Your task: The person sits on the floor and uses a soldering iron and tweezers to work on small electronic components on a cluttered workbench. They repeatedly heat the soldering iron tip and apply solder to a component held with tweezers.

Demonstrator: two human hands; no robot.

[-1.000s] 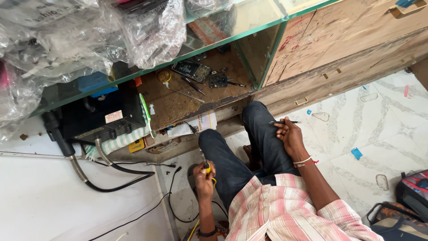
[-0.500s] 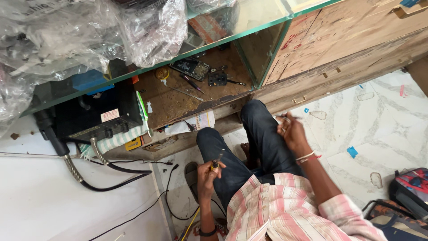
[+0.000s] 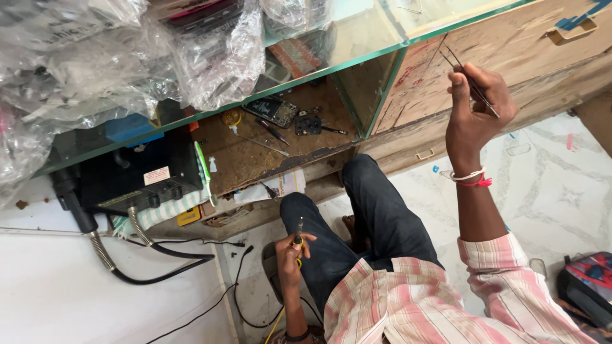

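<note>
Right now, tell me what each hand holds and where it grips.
Left hand grips a soldering iron by its handle; right hand pinches tweezers near their back end.

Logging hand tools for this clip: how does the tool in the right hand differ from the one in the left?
The tweezers in the right hand are thin, dark metal with two prongs, raised beside the wooden cabinet. The soldering iron in the left hand is a single shaft with a yellow grip and trailing yellow cord, held low beside the knee. Both are slim tools pinched in the fingers, tips pointing away from the person.
</note>
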